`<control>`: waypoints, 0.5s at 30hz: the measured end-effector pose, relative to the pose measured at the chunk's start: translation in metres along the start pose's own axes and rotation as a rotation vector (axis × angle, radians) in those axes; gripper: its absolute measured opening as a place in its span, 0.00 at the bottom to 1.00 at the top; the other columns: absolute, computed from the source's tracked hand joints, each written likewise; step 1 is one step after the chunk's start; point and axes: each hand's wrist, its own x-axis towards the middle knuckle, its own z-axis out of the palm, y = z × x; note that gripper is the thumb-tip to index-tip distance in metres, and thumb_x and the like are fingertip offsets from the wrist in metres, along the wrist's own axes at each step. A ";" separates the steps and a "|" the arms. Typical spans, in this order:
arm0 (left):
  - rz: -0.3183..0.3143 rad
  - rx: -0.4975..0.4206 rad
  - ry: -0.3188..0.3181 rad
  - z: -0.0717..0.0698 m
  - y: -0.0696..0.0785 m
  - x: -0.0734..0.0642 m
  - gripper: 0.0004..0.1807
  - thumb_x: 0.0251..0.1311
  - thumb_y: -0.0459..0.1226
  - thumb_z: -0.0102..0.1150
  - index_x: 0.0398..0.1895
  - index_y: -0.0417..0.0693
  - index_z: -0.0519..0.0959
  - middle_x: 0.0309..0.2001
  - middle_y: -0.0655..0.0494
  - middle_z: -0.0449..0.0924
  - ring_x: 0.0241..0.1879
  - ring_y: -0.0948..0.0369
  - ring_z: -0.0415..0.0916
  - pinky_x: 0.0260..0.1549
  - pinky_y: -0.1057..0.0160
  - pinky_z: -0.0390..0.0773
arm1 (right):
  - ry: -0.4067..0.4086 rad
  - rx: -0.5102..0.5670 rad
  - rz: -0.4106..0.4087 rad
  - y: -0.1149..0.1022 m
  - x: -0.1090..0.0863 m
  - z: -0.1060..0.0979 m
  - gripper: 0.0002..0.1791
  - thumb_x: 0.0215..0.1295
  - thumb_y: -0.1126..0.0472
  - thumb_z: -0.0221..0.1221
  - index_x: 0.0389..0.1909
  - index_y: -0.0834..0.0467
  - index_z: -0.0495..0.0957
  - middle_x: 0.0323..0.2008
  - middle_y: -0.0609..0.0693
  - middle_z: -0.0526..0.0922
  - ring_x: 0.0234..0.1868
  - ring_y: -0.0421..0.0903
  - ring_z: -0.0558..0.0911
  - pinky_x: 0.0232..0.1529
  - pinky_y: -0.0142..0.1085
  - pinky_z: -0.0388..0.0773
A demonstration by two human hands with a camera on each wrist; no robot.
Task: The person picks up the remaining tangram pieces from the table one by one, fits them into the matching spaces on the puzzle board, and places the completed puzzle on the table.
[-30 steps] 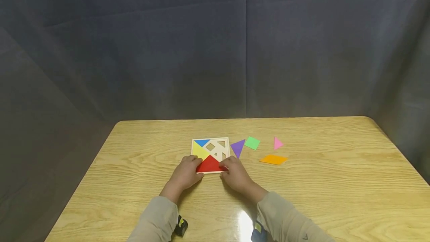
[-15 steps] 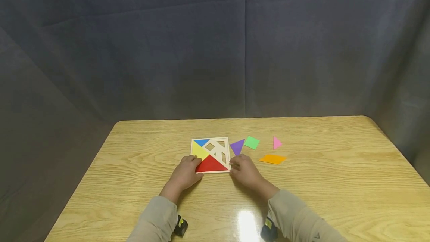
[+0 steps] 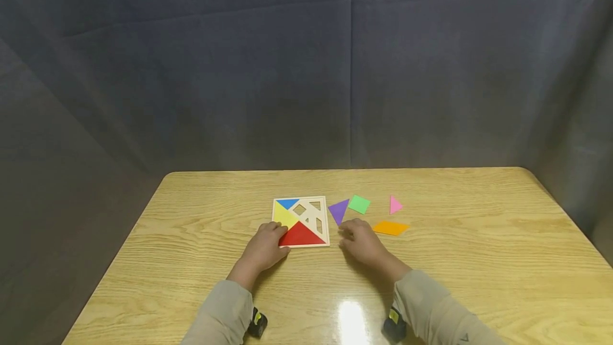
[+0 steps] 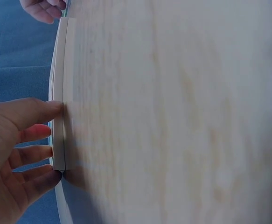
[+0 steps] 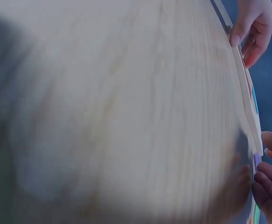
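Note:
A square wooden tangram tray (image 3: pixel 311 214) lies on the table, with a red triangle (image 3: pixel 300 235), a yellow triangle (image 3: pixel 283 216) and a blue triangle (image 3: pixel 288 203) in it. My left hand (image 3: pixel 262 246) grips its front left corner; in the left wrist view the thumb (image 4: pixel 52 108) presses the front edge and the fingers wrap the side. To the right of the tray, my right hand (image 3: pixel 362 241) hovers low with loosely bent fingers and nothing between them. Just beyond its fingertips lies a purple triangle (image 3: pixel 338 211).
A green square (image 3: pixel 359 204) is beside the purple triangle. Farther right lie a pink triangle (image 3: pixel 395 205) and an orange parallelogram (image 3: pixel 390 228). The wooden table (image 3: pixel 479 238) ends at a dark curtain (image 3: pixel 258 79) behind.
My right hand has let go of the tray's front right corner and moved right, to below the purple triangle. The left hand and the tray have stayed in place.

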 end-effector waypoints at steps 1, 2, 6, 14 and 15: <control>-0.001 -0.001 -0.002 0.000 0.000 0.000 0.23 0.47 0.39 0.59 0.48 0.39 0.73 0.49 0.43 0.69 0.51 0.48 0.63 0.48 0.56 0.65 | -0.002 -0.005 0.004 0.001 0.000 -0.001 0.15 0.46 0.70 0.61 0.39 0.67 0.76 0.36 0.56 0.75 0.38 0.50 0.71 0.41 0.40 0.70; -0.002 -0.002 -0.004 0.000 0.000 0.000 0.23 0.47 0.39 0.59 0.48 0.39 0.72 0.49 0.43 0.69 0.51 0.48 0.62 0.48 0.55 0.65 | 0.000 -0.015 0.003 0.002 0.000 -0.002 0.16 0.46 0.69 0.61 0.39 0.67 0.76 0.37 0.56 0.75 0.38 0.50 0.71 0.41 0.41 0.69; -0.004 -0.003 -0.007 -0.001 0.001 -0.001 0.23 0.47 0.39 0.59 0.48 0.39 0.72 0.49 0.43 0.69 0.51 0.48 0.62 0.48 0.55 0.65 | 0.004 -0.032 0.001 0.006 0.001 -0.008 0.16 0.46 0.70 0.61 0.39 0.67 0.76 0.36 0.56 0.76 0.37 0.50 0.72 0.40 0.41 0.69; 0.002 -0.001 -0.002 -0.001 0.001 -0.001 0.23 0.46 0.39 0.60 0.47 0.38 0.73 0.49 0.43 0.69 0.50 0.48 0.63 0.48 0.55 0.65 | 0.003 -0.042 -0.006 0.012 0.000 -0.018 0.16 0.47 0.70 0.60 0.39 0.69 0.75 0.38 0.58 0.76 0.40 0.52 0.72 0.43 0.42 0.69; 0.004 -0.001 0.000 -0.001 0.000 -0.001 0.23 0.46 0.39 0.60 0.47 0.38 0.73 0.48 0.43 0.69 0.50 0.48 0.63 0.48 0.55 0.65 | 0.002 -0.045 -0.008 0.012 0.001 -0.019 0.16 0.47 0.70 0.60 0.40 0.69 0.75 0.38 0.58 0.76 0.40 0.52 0.72 0.43 0.42 0.69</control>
